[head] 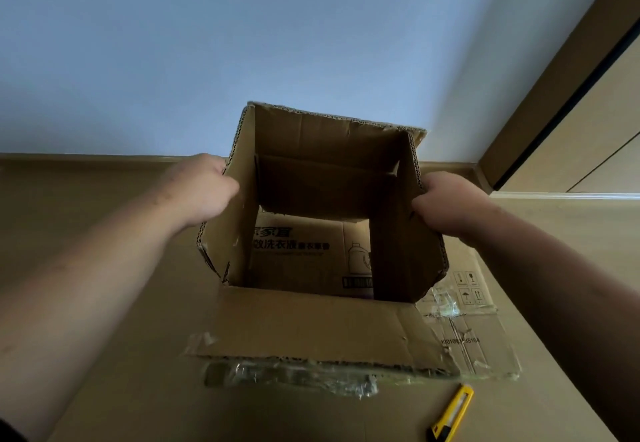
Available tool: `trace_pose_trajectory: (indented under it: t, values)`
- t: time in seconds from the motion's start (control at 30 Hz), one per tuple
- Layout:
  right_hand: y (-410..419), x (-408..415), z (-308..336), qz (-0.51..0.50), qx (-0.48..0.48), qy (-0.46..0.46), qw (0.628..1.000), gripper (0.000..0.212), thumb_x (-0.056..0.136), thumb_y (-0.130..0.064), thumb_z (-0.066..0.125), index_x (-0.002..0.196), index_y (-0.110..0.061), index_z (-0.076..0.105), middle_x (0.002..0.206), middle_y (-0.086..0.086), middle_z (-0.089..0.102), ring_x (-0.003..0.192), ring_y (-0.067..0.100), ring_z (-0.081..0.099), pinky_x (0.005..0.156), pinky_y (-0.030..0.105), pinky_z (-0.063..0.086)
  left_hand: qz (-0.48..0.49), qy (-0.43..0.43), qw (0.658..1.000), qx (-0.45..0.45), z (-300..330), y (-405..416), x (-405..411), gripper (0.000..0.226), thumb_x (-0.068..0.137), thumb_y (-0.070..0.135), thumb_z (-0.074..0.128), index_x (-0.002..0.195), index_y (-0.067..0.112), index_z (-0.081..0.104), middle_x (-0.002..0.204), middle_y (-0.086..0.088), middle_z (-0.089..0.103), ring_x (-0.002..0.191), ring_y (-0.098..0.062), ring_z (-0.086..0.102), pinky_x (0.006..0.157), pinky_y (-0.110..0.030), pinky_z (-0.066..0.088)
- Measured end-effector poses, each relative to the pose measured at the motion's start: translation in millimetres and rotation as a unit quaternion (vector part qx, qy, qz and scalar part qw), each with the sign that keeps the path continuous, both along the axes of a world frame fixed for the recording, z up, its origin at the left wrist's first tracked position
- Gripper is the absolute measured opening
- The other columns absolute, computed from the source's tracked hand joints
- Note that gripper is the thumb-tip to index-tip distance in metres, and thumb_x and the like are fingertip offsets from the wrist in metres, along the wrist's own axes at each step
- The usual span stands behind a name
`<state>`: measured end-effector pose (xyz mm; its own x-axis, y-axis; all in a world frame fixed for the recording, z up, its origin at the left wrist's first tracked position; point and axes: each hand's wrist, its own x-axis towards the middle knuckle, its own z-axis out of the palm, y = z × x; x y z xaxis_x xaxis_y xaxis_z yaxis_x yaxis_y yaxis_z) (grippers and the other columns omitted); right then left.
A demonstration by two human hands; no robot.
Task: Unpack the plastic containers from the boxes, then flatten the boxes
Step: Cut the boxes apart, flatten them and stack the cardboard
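Bare wall, floor w/ flattened cardboard (pixel 464 303). Box (pixel 322 206) held up, both ends open, empty; left hand (pixel 204 188) + right hand (pixel 446 206) grip side walls. Flattening step; next: push walls together.

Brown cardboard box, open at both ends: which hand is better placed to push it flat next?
Probably neither alone. The left hand and right hand each grip an opposite side wall of the brown cardboard box; the right hand's grip curls over its wall's edge, so it looks slightly firmer.

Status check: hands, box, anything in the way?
Both hands, left and right, grip the open box sides. Box empty, both ends open. Yellow knife lies nearby.
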<state>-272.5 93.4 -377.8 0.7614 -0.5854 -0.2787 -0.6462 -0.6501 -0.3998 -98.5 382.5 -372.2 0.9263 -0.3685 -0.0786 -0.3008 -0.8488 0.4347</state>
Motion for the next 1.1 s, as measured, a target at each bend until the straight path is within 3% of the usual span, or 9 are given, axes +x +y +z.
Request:
trace_pose_trajectory:
  t: [0.27,0.4,0.5,0.6,0.73,0.87,1.0,1.1]
  values:
    - [7.7,5.8,-8.2,0.016,-0.031,-0.004,0.999,0.014,0.083,-0.014,0.051,0.085,-0.012,0.064,0.082,0.007,0.068,0.076,0.024,0.066,0.066,0.037,0.058,-0.013,-0.001,1.000,0.006,-20.3,10.0,12.9,0.019,0.085,0.019,0.059,0.079,0.002,0.054,0.065,-0.012,0.051,0.058,-0.025,0.048,0.056,-0.031,0.032]
    - [35.7,7.9,-32.0,0.059,-0.049,0.031,0.997,0.008,0.090,-0.012,0.049,0.091,-0.014,0.057,0.083,0.003,0.060,0.070,0.015,0.055,0.051,0.026,0.040,-0.006,0.018,1.000,0.022,-52.9,29.9,8.2,0.016,0.089,0.018,0.059,0.083,0.003,0.059,0.080,-0.018,0.063,0.067,-0.029,0.056,0.057,-0.031,0.036]
    - [58.4,6.5,-56.8,0.087,-0.036,0.049,0.994,0.007,0.092,-0.013,0.047,0.093,-0.016,0.053,0.082,0.000,0.057,0.073,0.016,0.055,0.056,0.028,0.045,-0.006,0.053,0.998,0.029,-82.8,44.4,-4.5,0.018,0.090,0.014,0.058,0.072,0.011,0.054,0.072,-0.008,0.056,0.074,-0.034,0.056,0.056,-0.033,0.037]
    - [75.1,5.9,-72.2,0.107,-0.042,0.068,0.991,0.018,0.091,-0.016,0.046,0.105,-0.017,0.057,0.087,0.001,0.063,0.082,0.022,0.063,0.072,0.038,0.058,0.023,0.061,0.998,0.025,-99.2,50.3,-3.9,0.024,0.088,0.015,0.058,0.067,0.013,0.046,0.068,-0.005,0.049,0.073,-0.030,0.051,0.059,-0.033,0.034]
    - [92.1,8.8,-80.4,0.132,-0.062,0.072,0.987,0.025,0.092,-0.020,0.044,0.114,-0.022,0.056,0.090,-0.001,0.065,0.082,0.021,0.064,0.073,0.039,0.059,0.069,0.089,0.993,0.024,-104.5,57.8,5.2,0.015,0.091,0.020,0.055,0.085,0.007,0.050,0.085,-0.013,0.054,0.084,-0.033,0.054,0.065,-0.034,0.038]
    - [115.0,15.3,-87.3,0.192,-0.111,0.079,0.972,0.032,0.095,-0.023,0.043,0.126,-0.022,0.050,0.092,0.000,0.061,0.077,0.019,0.058,0.056,0.028,0.047,0.140,0.140,0.980,-0.035,-109.7,76.2,16.0,0.020,0.088,0.021,0.053,0.100,0.005,0.053,0.099,-0.018,0.060,0.094,-0.036,0.059,0.081,-0.039,0.051]
    - [131.7,20.1,-99.4,0.229,-0.159,0.102,0.955,0.045,0.097,-0.031,0.042,0.140,-0.020,0.040,0.102,0.008,0.063,0.081,0.022,0.059,0.049,0.026,0.040,0.172,0.159,0.971,-0.040,-106.5,86.8,17.5,0.035,0.088,0.023,0.056,0.117,0.008,0.047,0.113,-0.017,0.060,0.102,-0.037,0.057,0.086,-0.040,0.050]
    - [137.1,18.4,-100.7,0.238,-0.165,0.113,0.950,0.052,0.098,-0.032,0.040,0.148,-0.019,0.033,0.096,0.005,0.059,0.071,0.017,0.054,0.043,0.023,0.032,0.192,0.160,0.967,-0.041,-104.6,87.4,16.3,0.047,0.091,0.020,0.056,0.133,0.009,0.038,0.126,-0.019,0.055,0.111,-0.037,0.055,0.087,-0.039,0.046]
